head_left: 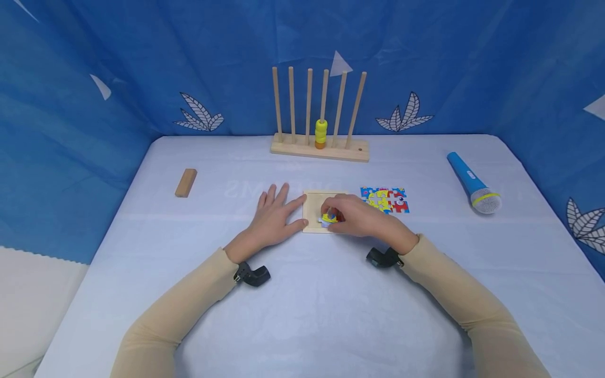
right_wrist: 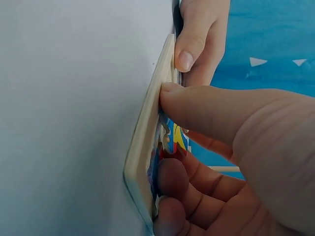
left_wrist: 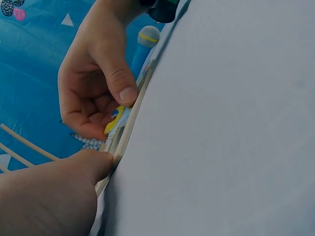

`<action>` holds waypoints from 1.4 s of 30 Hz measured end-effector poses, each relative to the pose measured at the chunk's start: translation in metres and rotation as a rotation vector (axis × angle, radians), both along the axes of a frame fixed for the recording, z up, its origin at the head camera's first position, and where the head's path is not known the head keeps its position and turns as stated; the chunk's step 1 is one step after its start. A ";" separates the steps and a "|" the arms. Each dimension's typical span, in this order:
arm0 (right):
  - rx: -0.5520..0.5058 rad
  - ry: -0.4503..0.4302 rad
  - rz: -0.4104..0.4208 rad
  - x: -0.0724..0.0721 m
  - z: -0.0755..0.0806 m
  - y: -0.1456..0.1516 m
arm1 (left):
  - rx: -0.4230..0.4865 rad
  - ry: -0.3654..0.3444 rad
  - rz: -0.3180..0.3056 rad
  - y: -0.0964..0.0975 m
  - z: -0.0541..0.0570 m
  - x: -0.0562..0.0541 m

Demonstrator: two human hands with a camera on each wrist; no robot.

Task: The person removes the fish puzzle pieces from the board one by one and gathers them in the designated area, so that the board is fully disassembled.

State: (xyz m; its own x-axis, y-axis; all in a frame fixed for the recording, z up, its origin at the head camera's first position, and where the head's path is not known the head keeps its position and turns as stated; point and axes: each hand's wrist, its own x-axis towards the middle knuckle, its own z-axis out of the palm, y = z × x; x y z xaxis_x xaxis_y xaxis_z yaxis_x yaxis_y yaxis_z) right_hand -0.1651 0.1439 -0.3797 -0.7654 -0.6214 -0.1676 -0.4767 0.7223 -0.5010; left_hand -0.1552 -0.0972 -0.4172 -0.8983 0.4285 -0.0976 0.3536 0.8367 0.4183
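Observation:
A shallow wooden puzzle tray (head_left: 311, 210) lies on the white-covered table. My left hand (head_left: 273, 221) rests flat at its left edge, thumb and index finger touching the frame. Over the tray's right part, my right hand (head_left: 355, 216) pinches a yellow, blue and white jigsaw piece (head_left: 327, 219) between thumb and fingers. More colour shows under those fingers in the right wrist view, but how many pieces lie there is hidden. Just right of the hand sits a joined group of jigsaw pieces (head_left: 385, 200), yellow, red and blue, partly covered by the hand.
Behind the tray stands a wooden peg rack (head_left: 302, 149) with upright rods and yellow beads (head_left: 321, 131) on one. A blue toy microphone (head_left: 472, 181) lies at the right. On the left is a wooden block (head_left: 186, 182). Blue cloth (head_left: 246, 63) hangs behind the table.

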 end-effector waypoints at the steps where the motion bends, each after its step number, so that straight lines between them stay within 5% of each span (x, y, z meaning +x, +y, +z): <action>1: -0.003 -0.002 0.002 0.000 0.000 0.001 | 0.003 -0.001 -0.001 0.000 0.000 0.000; 20: -0.091 -0.050 0.015 0.004 0.004 0.009 | 0.017 0.012 -0.007 0.006 0.000 0.000; 28: -0.188 -0.080 -0.040 0.005 0.007 0.019 | 0.000 0.007 0.012 0.001 0.000 0.000; 33: -0.235 -0.061 -0.008 0.004 -0.001 0.016 | -0.003 0.015 0.022 -0.003 -0.001 -0.001; 42: -0.237 -0.024 -0.087 0.007 -0.004 0.016 | 0.008 0.017 0.010 0.000 0.000 0.001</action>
State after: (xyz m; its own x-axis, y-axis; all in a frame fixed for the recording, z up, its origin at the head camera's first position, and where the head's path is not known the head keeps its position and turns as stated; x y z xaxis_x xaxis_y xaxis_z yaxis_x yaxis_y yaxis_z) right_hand -0.1582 0.1597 -0.3841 -0.8153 -0.5774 -0.0440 -0.4036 0.6211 -0.6718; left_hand -0.1544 -0.0970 -0.4176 -0.9041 0.4201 -0.0784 0.3525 0.8367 0.4191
